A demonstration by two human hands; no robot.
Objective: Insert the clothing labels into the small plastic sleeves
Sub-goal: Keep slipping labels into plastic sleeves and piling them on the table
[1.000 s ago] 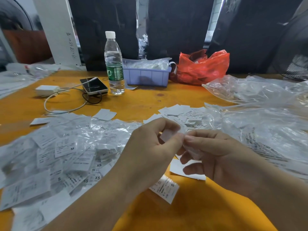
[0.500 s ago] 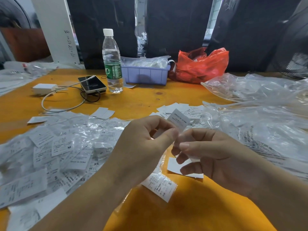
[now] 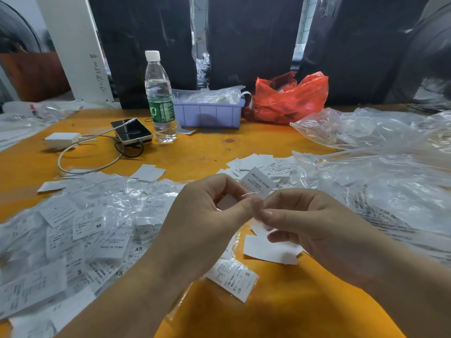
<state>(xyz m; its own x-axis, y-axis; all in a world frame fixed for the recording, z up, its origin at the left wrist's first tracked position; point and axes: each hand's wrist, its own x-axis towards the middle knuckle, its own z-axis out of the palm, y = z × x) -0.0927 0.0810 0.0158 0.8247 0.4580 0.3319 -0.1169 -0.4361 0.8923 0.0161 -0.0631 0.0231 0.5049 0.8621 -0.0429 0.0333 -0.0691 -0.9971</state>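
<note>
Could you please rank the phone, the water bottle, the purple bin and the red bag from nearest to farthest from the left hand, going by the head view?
From the left hand:
1. Phone, ahead to the left.
2. Water bottle, just beyond the phone.
3. Purple bin, farther back, centre.
4. Red bag, far back to the right.

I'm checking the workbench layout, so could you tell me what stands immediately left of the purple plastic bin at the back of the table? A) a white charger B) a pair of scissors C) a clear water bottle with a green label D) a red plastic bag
C: the water bottle stands upright just left of the purple bin, while the red bag lies on the bin's right and the charger sits much farther left.
</note>
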